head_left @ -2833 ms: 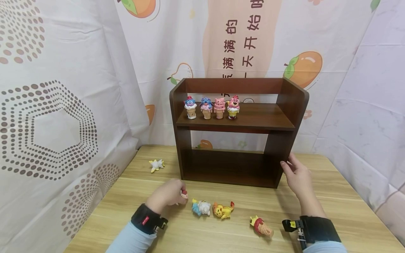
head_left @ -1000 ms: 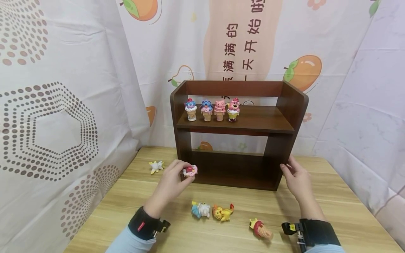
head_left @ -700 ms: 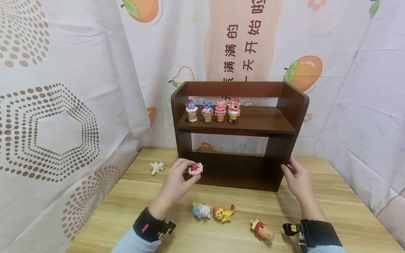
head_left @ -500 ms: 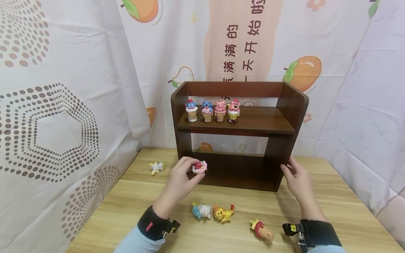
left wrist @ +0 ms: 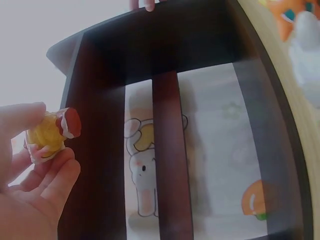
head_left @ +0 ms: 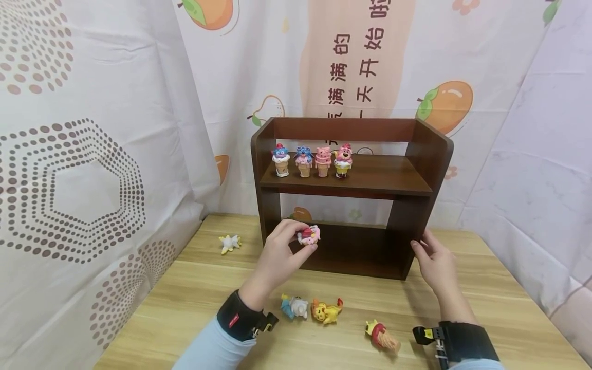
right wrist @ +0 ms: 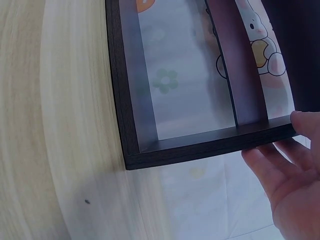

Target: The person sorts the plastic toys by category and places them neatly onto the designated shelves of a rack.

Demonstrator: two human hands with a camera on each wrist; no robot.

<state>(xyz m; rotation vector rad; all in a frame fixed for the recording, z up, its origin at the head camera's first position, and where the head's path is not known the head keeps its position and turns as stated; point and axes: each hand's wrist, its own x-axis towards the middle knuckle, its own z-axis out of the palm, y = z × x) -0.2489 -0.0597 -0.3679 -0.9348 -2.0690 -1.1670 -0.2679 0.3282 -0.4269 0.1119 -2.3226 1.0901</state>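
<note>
My left hand (head_left: 282, 252) pinches a small pink toy (head_left: 309, 236) between thumb and fingertips, in the air before the shelf's (head_left: 365, 177) lower opening. My right hand (head_left: 435, 262) rests with relaxed fingers against the shelf's right side, seemingly touching it. Three toys lie on the tabletop (head_left: 194, 288).

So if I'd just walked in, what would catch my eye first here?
Probably the dark wooden shelf on the table, with four ice-cream-cone animal figurines lined up at the left of its upper board. In front of its lower opening, the left hand pinches a small pink and red figurine, while the right hand touches the shelf's right side. More toy figurines lie toppled on the wooden table.
</note>
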